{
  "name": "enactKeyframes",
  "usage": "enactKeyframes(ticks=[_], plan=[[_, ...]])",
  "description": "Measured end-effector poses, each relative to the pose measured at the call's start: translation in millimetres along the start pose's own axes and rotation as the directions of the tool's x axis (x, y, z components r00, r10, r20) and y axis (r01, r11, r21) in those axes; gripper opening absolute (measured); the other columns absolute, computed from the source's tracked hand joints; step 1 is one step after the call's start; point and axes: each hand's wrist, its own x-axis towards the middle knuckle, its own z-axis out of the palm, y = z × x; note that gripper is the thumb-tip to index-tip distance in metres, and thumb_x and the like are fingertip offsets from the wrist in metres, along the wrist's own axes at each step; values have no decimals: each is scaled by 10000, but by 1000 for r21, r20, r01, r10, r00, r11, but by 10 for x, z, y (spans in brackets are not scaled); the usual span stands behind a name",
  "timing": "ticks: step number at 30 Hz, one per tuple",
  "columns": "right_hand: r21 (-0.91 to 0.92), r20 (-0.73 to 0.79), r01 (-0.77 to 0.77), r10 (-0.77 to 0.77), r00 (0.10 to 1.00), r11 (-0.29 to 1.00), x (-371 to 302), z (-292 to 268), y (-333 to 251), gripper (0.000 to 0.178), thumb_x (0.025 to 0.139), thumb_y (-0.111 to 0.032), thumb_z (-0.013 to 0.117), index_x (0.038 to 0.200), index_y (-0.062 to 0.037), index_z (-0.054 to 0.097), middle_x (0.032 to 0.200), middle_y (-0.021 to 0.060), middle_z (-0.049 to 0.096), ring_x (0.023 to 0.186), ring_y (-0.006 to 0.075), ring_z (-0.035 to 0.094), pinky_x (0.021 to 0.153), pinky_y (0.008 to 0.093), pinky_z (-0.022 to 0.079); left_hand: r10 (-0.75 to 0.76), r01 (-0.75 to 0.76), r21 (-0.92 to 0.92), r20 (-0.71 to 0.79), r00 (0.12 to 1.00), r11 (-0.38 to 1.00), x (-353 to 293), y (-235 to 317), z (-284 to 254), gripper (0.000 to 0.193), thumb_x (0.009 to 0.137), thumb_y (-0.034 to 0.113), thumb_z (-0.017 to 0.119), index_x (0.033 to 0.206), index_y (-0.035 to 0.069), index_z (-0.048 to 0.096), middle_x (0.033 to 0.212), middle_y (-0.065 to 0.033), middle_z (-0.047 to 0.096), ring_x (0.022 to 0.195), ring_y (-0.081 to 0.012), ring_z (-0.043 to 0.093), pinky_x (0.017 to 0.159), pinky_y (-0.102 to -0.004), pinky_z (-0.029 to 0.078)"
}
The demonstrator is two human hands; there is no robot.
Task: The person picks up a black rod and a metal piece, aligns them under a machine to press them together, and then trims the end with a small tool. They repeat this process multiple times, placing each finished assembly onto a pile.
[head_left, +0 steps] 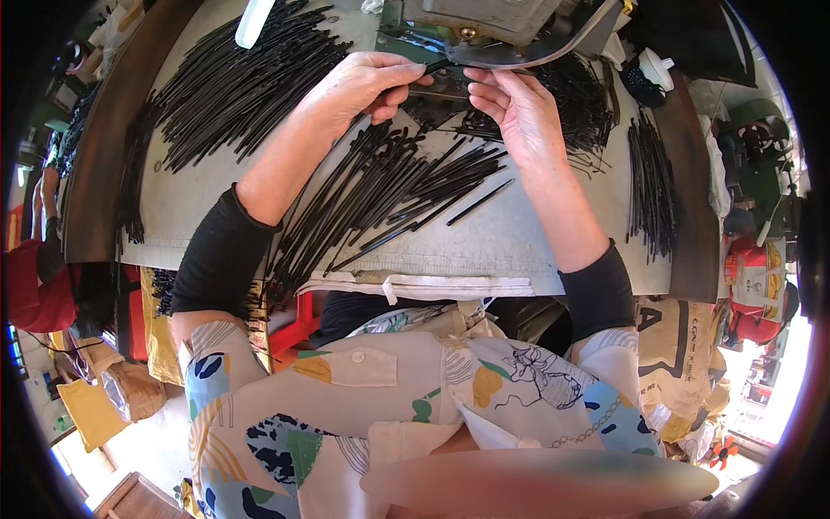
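Observation:
Both hands are raised to the front of a metal machine (493,22) at the far edge of the table. My left hand (380,85) is closed, thumb and forefinger pinching the end of a thin black rod (439,65) at the machine. Close to its right, my right hand (519,108) has its fingertips drawn together below the machine's edge; what they hold, if anything, is too small and dark to make out. Below the hands, a loose bunch of black rods (363,190) fans out over the grey tabletop (493,238).
A large heap of black rods (251,78) covers the table's far left. More thin black pieces (575,104) lie tangled behind my right hand, and another bundle (653,186) lies along the right side. Wooden boards (99,164) edge the table. A white strip (458,287) runs along the near edge.

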Motion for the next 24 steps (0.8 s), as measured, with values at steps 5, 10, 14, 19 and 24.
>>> enactKeyframes(ticks=[5,10,14,19,24], plan=[[-5,14,-6,6,1000,1000,-5,-2,-2,178,893,-92,495,988,51,544,951,214,623,785,208,646,682,280,559,-5,5,104,6,1000,995,11,42,-23,298,871,249,569,953,-34,614,493,52,353,392,-32,311,366,-194,221],[-30,-26,-40,40,999,999,-4,25,17,193,886,-92,505,1000,59,541,966,209,620,791,208,644,686,280,559,-28,28,112,0,1000,993,-7,44,-60,304,865,250,579,944,-41,614,482,61,334,384,-25,289,363,-191,201],[60,30,-60,58,998,996,32,-90,13,242,892,-140,494,1013,67,530,965,207,617,797,227,642,687,302,559,-29,29,50,13,999,998,1,52,-36,304,864,246,582,944,-46,614,477,70,313,381,-21,266,360,-197,184],[166,51,-73,66,997,983,117,-257,31,286,899,-185,472,1032,64,513,965,199,598,820,259,632,713,342,553,1,0,67,-9,1000,998,-24,36,-31,300,867,239,578,952,-46,614,477,73,305,384,-20,241,362,-204,172],[-536,49,231,-243,969,812,-29,-239,-152,265,818,-168,614,1012,10,586,986,109,616,896,208,593,799,323,473,9,-42,282,118,993,958,-128,147,-63,298,867,239,571,945,-43,629,457,73,308,364,-14,259,348,-194,177]])
